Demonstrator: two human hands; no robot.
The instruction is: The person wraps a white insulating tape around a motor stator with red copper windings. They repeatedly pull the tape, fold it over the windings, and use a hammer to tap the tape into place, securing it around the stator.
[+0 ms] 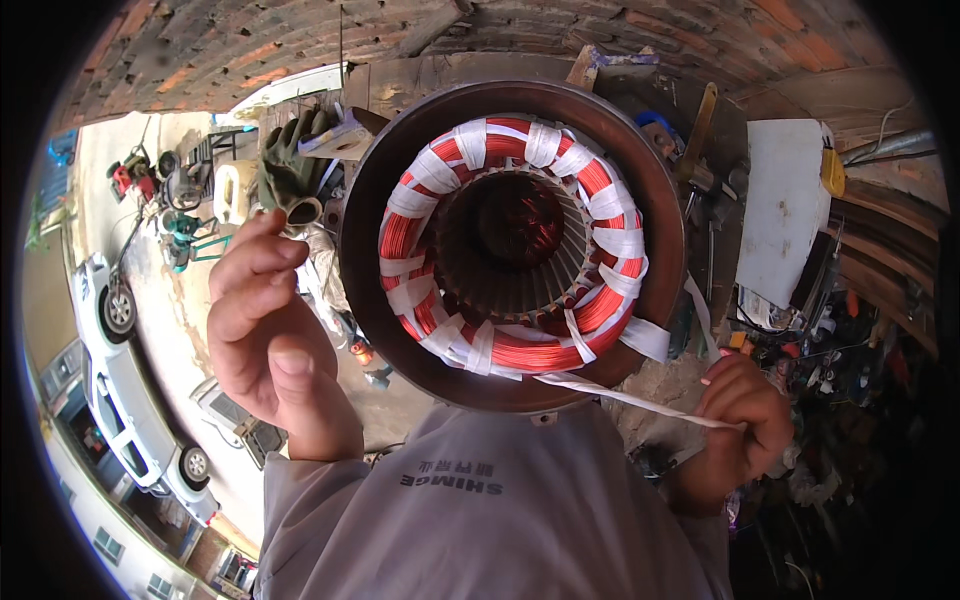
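Note:
In front of me stands a round brown metal motor housing (664,200) with its open end facing up. Inside it lies a ring of red copper winding (402,236), bound at intervals with white cloth tape. The slotted stator core (570,230) shows through the middle. My right hand (742,415), right of the housing, is closed on a white tape strip (640,402), which runs taut and twisted to the ring's lower edge. Another length of tape rises from that hand. My left hand (275,335) is raised left of the housing, fingers apart and holding nothing.
A dark cloth or glove bundle (290,165) lies by the housing's left side. At right are a hammer-like tool (703,180), a pale flat panel (785,210) and cluttered small parts. A brick wall (450,45) stands beyond; a silver car (125,400) is parked far left.

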